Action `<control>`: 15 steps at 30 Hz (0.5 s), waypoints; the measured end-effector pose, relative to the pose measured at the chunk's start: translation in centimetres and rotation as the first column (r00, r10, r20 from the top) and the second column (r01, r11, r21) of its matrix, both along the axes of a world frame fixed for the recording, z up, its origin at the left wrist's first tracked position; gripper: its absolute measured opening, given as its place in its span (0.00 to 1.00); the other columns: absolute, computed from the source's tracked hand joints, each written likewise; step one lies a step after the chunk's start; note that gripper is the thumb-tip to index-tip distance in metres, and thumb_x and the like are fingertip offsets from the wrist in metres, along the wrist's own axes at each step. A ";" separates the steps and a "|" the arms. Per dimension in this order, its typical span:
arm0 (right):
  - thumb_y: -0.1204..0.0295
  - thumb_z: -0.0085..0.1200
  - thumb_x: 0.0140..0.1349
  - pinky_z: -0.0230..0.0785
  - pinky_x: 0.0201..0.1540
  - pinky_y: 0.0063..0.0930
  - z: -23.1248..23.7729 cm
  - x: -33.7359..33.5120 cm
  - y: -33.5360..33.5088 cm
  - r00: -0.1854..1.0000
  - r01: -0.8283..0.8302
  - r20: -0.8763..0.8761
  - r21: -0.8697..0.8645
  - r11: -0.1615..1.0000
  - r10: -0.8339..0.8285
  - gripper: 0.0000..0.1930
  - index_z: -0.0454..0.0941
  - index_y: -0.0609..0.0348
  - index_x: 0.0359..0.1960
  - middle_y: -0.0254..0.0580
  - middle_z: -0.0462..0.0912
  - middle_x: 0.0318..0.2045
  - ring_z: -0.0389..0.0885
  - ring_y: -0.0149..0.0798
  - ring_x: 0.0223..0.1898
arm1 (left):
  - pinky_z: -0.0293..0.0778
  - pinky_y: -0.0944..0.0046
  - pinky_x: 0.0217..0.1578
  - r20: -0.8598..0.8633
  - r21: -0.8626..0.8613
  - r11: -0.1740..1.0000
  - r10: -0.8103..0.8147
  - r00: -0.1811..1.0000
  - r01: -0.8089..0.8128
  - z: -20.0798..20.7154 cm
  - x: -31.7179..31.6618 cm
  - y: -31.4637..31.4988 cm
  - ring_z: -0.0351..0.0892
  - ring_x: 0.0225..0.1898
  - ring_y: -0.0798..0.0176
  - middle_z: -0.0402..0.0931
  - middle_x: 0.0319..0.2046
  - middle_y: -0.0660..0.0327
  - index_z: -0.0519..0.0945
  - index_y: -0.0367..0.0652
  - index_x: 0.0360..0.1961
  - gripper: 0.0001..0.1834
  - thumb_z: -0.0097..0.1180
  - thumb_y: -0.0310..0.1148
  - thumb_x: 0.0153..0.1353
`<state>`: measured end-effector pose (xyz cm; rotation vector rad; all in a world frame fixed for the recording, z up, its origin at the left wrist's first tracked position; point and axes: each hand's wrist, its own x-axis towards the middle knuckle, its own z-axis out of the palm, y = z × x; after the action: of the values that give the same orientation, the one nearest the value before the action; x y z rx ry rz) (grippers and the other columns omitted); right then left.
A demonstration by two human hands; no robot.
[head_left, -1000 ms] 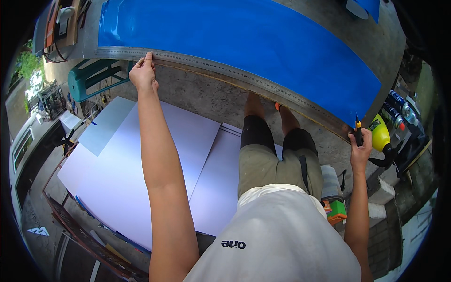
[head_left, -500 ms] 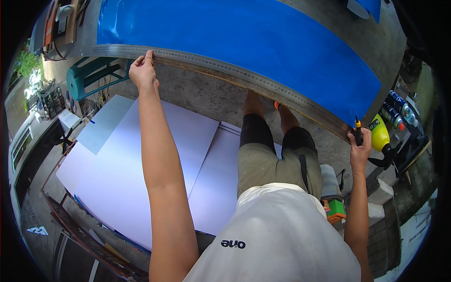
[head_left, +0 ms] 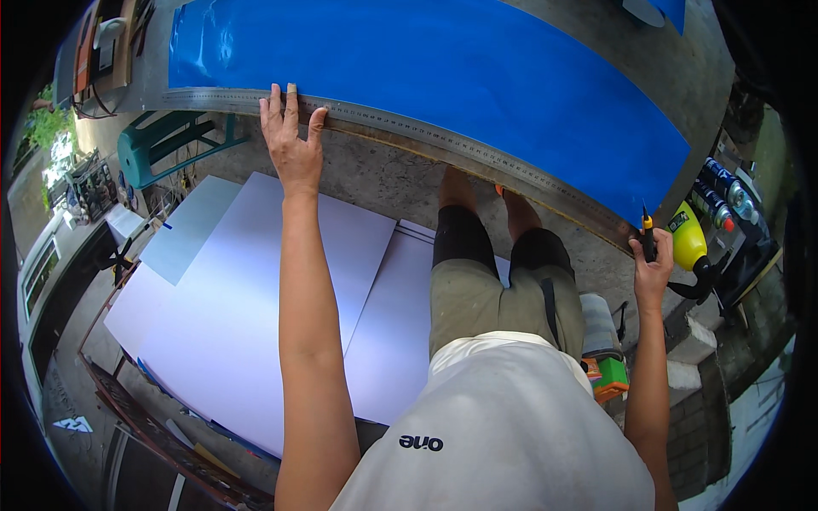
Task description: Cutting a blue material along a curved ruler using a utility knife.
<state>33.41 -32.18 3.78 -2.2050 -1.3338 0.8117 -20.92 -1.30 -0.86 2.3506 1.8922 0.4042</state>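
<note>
A wide sheet of glossy blue film lies on the work table. Along its near edge runs a long metal ruler, close to the table's front edge. My left hand presses on the ruler toward its left part, fingers spread and stretched out over the metal. At the right end of the ruler, my right hand is closed around a yellow and black utility knife, its thin blade pointing up and away from me near the film's right corner.
A yellow spray bottle and several spray cans stand right of my right hand. Under the table's left side is a green plastic stool. Large white boards lie at the lower left. A scrap of blue film rests at the far right.
My left hand has slid right along the ruler and opened from a pinch on its edge to spread fingers on top. My right hand with the utility knife has barely moved.
</note>
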 end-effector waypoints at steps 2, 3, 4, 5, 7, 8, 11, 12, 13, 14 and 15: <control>0.76 0.71 0.61 0.71 0.51 0.31 0.1 -0.1 0.1 1.000 0.009 -0.009 0.000 1.000 -0.009 0.16 0.77 0.65 0.46 0.44 0.78 0.43 0.79 0.43 0.44 | 0.61 0.41 0.74 0.007 0.007 1.000 0.002 1.000 -0.002 -0.2 -0.1 0.0 0.58 0.77 0.37 0.66 0.75 0.52 0.77 0.51 0.71 0.37 0.59 0.62 0.68; 0.76 0.71 0.61 0.71 0.51 0.31 0.1 -0.1 0.1 1.000 0.008 -0.009 0.001 1.000 -0.008 0.16 0.77 0.65 0.46 0.44 0.78 0.43 0.79 0.43 0.44 | 0.61 0.40 0.74 0.004 0.015 1.000 -0.003 1.000 0.003 -0.3 -0.2 0.0 0.58 0.77 0.37 0.66 0.75 0.52 0.77 0.50 0.71 0.38 0.59 0.62 0.68; 0.76 0.71 0.61 0.71 0.51 0.31 0.1 0.0 0.1 1.000 0.004 -0.007 0.000 1.000 -0.004 0.16 0.77 0.65 0.46 0.44 0.78 0.43 0.79 0.43 0.44 | 0.61 0.40 0.74 0.001 0.023 1.000 -0.009 1.000 0.009 -0.4 -0.3 0.0 0.58 0.77 0.37 0.66 0.75 0.52 0.77 0.50 0.71 0.38 0.59 0.63 0.67; 0.76 0.71 0.61 0.71 0.51 0.31 0.0 0.0 0.1 1.000 0.000 -0.003 -0.002 1.000 0.000 0.16 0.77 0.65 0.46 0.44 0.78 0.43 0.79 0.43 0.44 | 0.61 0.40 0.74 0.002 0.023 1.000 -0.009 1.000 0.009 -0.4 -0.3 0.0 0.58 0.77 0.37 0.66 0.75 0.52 0.77 0.50 0.71 0.38 0.59 0.63 0.67; 0.76 0.71 0.61 0.71 0.51 0.31 0.1 0.0 0.1 1.000 -0.006 0.004 -0.001 1.000 0.006 0.16 0.77 0.65 0.46 0.45 0.78 0.43 0.79 0.43 0.44 | 0.61 0.40 0.74 -0.001 0.019 1.000 -0.007 1.000 0.007 -0.3 -0.3 0.0 0.58 0.77 0.37 0.66 0.75 0.51 0.78 0.49 0.70 0.38 0.60 0.63 0.67; 0.76 0.71 0.61 0.71 0.51 0.32 0.1 0.0 0.1 1.000 -0.012 0.011 -0.001 1.000 0.012 0.16 0.77 0.65 0.46 0.45 0.78 0.43 0.79 0.44 0.45 | 0.61 0.40 0.74 -0.001 0.019 1.000 -0.007 1.000 0.007 -0.3 -0.3 0.0 0.58 0.77 0.37 0.66 0.75 0.51 0.78 0.49 0.70 0.38 0.60 0.63 0.67; 0.76 0.72 0.61 0.71 0.51 0.32 0.1 0.0 0.1 1.000 -0.001 0.012 -0.007 1.000 0.001 0.16 0.77 0.65 0.46 0.45 0.79 0.43 0.79 0.44 0.45 | 0.62 0.39 0.73 0.001 0.028 0.999 -0.021 1.000 0.021 -0.3 -0.4 0.0 0.58 0.77 0.37 0.66 0.75 0.51 0.78 0.49 0.70 0.38 0.61 0.62 0.67; 0.76 0.72 0.61 0.71 0.51 0.32 0.1 0.0 0.1 1.000 0.000 0.012 -0.007 1.000 0.000 0.16 0.77 0.65 0.46 0.45 0.79 0.43 0.79 0.44 0.45 | 0.62 0.39 0.73 0.005 0.031 0.999 -0.019 1.000 0.019 -0.2 -0.4 0.0 0.59 0.76 0.38 0.67 0.75 0.51 0.78 0.49 0.69 0.38 0.61 0.62 0.66; 0.76 0.72 0.61 0.71 0.51 0.32 0.0 0.0 0.0 1.000 0.007 0.001 -0.006 1.000 -0.007 0.16 0.77 0.65 0.45 0.45 0.79 0.43 0.79 0.44 0.45 | 0.62 0.39 0.73 0.009 0.034 0.999 -0.017 1.000 0.017 -0.2 -0.4 0.0 0.59 0.76 0.38 0.67 0.74 0.52 0.79 0.49 0.69 0.38 0.61 0.62 0.66; 0.76 0.72 0.61 0.71 0.52 0.32 0.0 0.0 0.1 1.000 0.014 -0.009 -0.004 1.000 -0.014 0.16 0.77 0.65 0.45 0.45 0.79 0.44 0.79 0.45 0.45 | 0.62 0.39 0.73 0.009 0.034 0.999 -0.018 1.000 0.018 -0.2 -0.3 0.0 0.59 0.76 0.38 0.67 0.74 0.52 0.79 0.49 0.69 0.38 0.61 0.62 0.66; 0.76 0.72 0.61 0.71 0.52 0.32 0.0 0.0 0.1 1.000 0.014 -0.009 -0.004 1.000 -0.014 0.16 0.77 0.65 0.45 0.45 0.79 0.44 0.79 0.45 0.45 | 0.62 0.40 0.73 0.002 0.035 0.999 -0.020 1.000 0.020 -0.1 -0.3 0.0 0.60 0.76 0.38 0.68 0.74 0.52 0.79 0.49 0.69 0.38 0.61 0.62 0.66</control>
<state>33.42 -32.11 3.81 -2.2092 -1.3121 0.8186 -21.27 -1.29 -0.97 2.3879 1.8746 0.4419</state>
